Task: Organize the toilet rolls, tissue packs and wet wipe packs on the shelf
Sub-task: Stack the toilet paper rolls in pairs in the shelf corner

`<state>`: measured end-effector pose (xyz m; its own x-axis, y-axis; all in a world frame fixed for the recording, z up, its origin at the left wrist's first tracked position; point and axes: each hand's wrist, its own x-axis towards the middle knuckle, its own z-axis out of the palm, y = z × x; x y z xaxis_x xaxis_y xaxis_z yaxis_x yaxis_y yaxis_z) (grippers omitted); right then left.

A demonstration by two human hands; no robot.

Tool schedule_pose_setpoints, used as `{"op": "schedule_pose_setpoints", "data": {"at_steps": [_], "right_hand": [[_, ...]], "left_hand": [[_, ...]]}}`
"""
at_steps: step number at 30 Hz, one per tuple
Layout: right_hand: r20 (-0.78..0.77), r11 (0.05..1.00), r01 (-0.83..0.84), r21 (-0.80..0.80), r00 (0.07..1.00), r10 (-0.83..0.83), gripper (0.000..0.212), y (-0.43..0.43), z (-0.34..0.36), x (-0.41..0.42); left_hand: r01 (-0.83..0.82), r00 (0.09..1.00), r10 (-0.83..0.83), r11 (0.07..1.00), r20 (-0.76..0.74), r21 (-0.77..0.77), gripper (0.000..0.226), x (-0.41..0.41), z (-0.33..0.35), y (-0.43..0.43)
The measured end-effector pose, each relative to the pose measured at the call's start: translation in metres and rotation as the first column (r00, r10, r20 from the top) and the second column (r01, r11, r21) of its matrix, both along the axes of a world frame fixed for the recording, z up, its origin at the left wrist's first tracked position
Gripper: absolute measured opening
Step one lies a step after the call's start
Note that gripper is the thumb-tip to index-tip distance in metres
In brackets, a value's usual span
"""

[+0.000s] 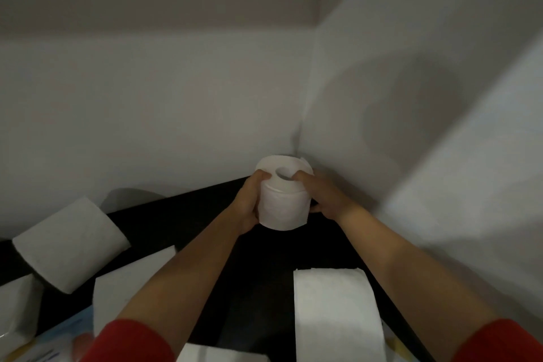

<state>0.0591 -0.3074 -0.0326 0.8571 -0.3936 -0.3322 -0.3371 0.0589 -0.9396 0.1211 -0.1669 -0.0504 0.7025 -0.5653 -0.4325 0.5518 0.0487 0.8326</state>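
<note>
A white toilet roll (283, 209) stands upright in the back right corner of the dark shelf (188, 220). Both hands hold it: my left hand (249, 203) wraps its left side and my right hand (320, 194) its right side, with fingertips curled over the top rim near the core hole. Another toilet roll (69, 244) lies tilted at the left. A third roll (335, 314) lies on its side at the front right. A white tissue pack (126, 282) sits under my left forearm, and a wet wipe pack (58, 344) with blue print shows at the bottom left.
White walls (147, 114) close the shelf at the back and right. A white pack (16, 308) sits at the far left edge, and another white item (220, 354) pokes in at the bottom centre. Bare dark shelf shows between my forearms.
</note>
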Motion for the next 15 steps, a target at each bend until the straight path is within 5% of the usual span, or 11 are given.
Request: {"op": "schedule_pose_setpoints", "data": {"at_steps": [4, 9, 15], "right_hand": [[0.022, 1.0, 0.008, -0.013, 1.0, -0.008, 0.018, -0.002, -0.006, -0.005], [0.055, 0.996, 0.024, -0.085, 0.998, -0.02, 0.013, -0.003, -0.011, -0.004], [0.133, 0.993, 0.021, -0.112, 0.991, -0.006, 0.013, -0.001, -0.01, -0.002]], "left_hand": [[-0.038, 0.999, 0.035, 0.996, 0.029, 0.084, 0.111, 0.007, -0.016, -0.007], [-0.031, 0.993, 0.012, 0.986, 0.116, 0.164, 0.068, 0.012, -0.019, -0.004], [-0.025, 0.995, 0.003, 0.976, 0.099, 0.218, 0.056, 0.014, -0.016, 0.0]]}}
